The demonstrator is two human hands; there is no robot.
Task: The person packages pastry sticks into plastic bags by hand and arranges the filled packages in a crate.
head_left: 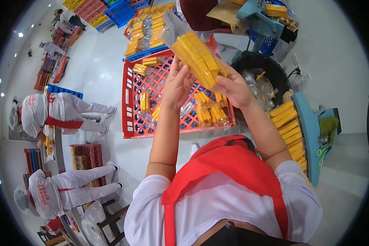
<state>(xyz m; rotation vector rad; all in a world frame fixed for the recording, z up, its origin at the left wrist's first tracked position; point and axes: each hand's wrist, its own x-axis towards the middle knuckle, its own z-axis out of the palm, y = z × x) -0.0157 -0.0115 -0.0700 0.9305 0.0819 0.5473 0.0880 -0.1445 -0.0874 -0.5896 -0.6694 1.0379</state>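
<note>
A clear plastic bag of yellow sticks [194, 57] is held tilted in front of me, above a red crate. My left hand [178, 84] supports its left side, thumb and fingers against the plastic. On the lower right, my right hand [233, 87] grips the bag with the thumb in front. The bag's loose clear end points up and to the left. Below lies the red plastic crate [128, 102], where smaller packs of yellow sticks [211, 110] rest on the lattice bottom. My forearms hide part of the crate.
Behind stands a blue crate [151, 52] with more yellow packs. To the right are a black bin [270, 67] holding plastic scraps, a blue machine [309, 123], stacked yellow sticks [289, 127] and green scissors [322, 155]. Several people in white work at the left.
</note>
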